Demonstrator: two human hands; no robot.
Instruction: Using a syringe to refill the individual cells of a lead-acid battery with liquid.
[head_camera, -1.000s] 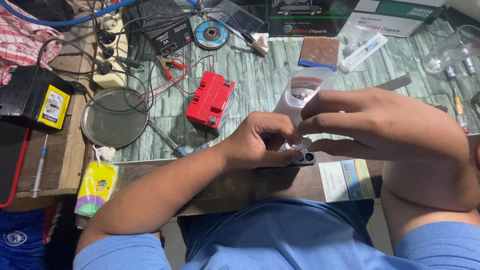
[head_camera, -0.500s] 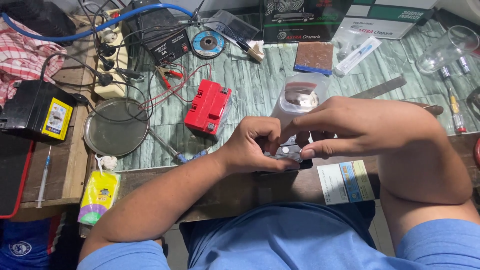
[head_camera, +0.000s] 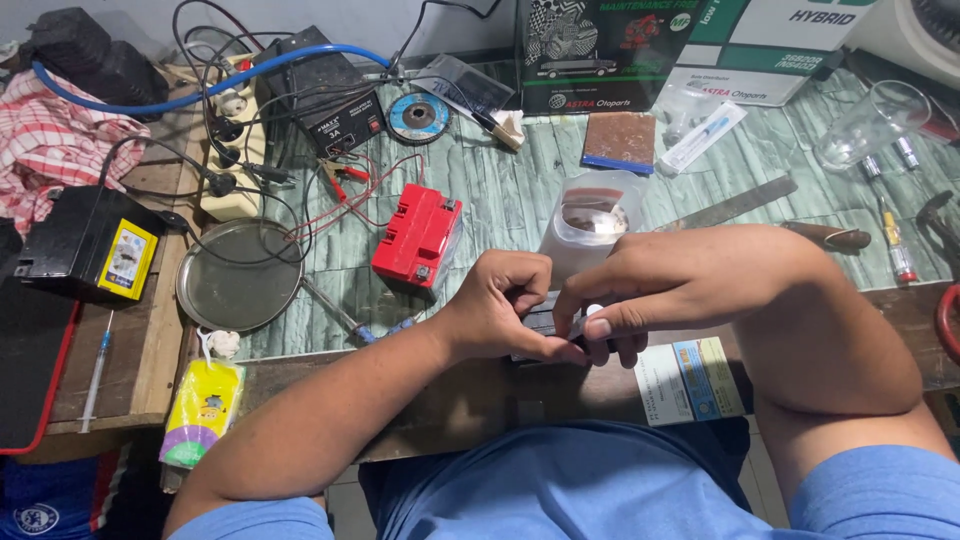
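Dark and green boxes (head_camera: 690, 45) at back

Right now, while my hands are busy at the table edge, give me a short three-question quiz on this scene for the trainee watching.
1. True or false: the red battery lies left of the left hand.
2. What lies in front of both hands: A) a clear jar B) a kettle C) a book?
3. What round thing lies beside the red battery?

Key: 1 true. 2 A, the clear plastic jar beyond the right hand. 3 the round metal dish.
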